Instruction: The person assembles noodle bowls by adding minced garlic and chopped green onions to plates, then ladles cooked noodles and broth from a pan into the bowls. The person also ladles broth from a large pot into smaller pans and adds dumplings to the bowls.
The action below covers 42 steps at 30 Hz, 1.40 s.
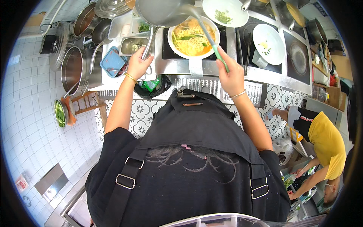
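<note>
My left hand grips the metal handle of a dark frying pan, which is raised above the stove at the top of the view. In my right hand is a utensil with a green handle; its grey shaft reaches up to the pan and its blurred head is at the pan's edge. Below the pan, a white bowl holds noodles in orange broth with green stalks. A slip of paper hangs from the stove edge under the bowl.
Two white bowls with chopped greens stand to the right, near tongs. On the left are a blue-lidded container, a metal tray and a deep pot. A black-bagged bin sits below. A co-worker in yellow bends over containers at right.
</note>
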### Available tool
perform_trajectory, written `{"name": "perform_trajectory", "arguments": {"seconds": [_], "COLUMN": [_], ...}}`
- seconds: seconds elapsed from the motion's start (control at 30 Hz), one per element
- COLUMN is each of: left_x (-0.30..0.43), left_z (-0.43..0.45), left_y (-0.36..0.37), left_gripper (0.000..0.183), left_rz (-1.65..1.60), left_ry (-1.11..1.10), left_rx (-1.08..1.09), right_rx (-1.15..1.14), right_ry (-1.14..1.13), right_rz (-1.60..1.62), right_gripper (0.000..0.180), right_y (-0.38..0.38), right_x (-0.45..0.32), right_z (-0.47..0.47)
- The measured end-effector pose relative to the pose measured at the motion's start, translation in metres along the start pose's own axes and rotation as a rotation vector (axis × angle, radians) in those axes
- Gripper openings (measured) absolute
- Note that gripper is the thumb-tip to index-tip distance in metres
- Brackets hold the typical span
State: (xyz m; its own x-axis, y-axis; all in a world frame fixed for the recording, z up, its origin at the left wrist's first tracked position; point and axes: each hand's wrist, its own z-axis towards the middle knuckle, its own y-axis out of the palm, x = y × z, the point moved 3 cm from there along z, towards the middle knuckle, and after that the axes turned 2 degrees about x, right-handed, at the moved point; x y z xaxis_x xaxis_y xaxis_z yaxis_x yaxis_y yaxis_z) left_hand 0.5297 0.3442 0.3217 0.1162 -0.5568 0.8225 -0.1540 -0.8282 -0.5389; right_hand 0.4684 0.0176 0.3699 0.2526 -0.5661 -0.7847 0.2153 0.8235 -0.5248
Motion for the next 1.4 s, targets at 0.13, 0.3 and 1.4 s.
{"name": "perform_trajectory", "arguments": {"seconds": [0.13,0.3,1.4], "left_x": [-0.013,0.002,-0.026], "left_z": [0.000,0.014,0.189], "left_y": [0.015,0.006,-0.034], "left_gripper": [0.032,0.023,0.041], "left_rz": [0.058,0.384,0.765], "left_ry": [0.192,0.331,0.296], "left_rx": [0.058,0.076,0.119], "right_rx": [-0.295,-0.261,-0.136], "right_ry": [0.204,-0.063,1.031], "right_rz": [0.158,-0.141,0.787], "right_gripper": [0.034,0.039,0.036], "right_y": [0.012,-0.043,-0.072], "right_x": [-0.012,0.009,0.012], "right_z": [0.024,0.022,-0.062]}}
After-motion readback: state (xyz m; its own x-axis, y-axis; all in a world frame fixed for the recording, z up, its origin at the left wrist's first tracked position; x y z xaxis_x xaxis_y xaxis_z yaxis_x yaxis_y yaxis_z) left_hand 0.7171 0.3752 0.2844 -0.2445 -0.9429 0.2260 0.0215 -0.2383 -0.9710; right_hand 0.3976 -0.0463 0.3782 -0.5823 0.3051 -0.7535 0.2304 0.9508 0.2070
